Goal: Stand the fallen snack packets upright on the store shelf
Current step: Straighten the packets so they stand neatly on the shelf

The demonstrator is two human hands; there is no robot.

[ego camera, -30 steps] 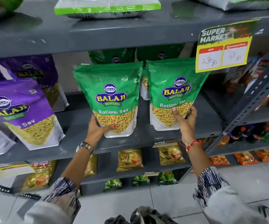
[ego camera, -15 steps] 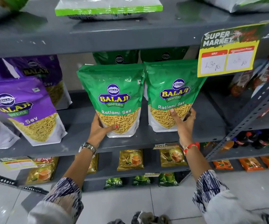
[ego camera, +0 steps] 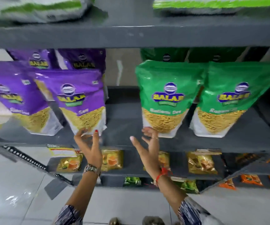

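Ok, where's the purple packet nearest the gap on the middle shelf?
Left of centre in the head view, the purple packet stands beside the gap, with the left hand at its bottom edge.

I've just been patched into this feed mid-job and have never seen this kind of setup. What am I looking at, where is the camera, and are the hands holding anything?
There is no machine here: a person works with bare hands, and the single camera sits on their head, looking forward and down at a grey store shelf.

The left hand, with a wristwatch, reaches up to the bottom edge of a purple snack packet; its fingertips seem to touch it, but the picture is blurred, so I cannot tell whether it grips. The right hand, with a red thread at the wrist, is open, fingers spread, just below a green snack packet, holding nothing.

Both packets stand on the shelf, each with a matching one beside it. Smaller packs fill the lower shelves.
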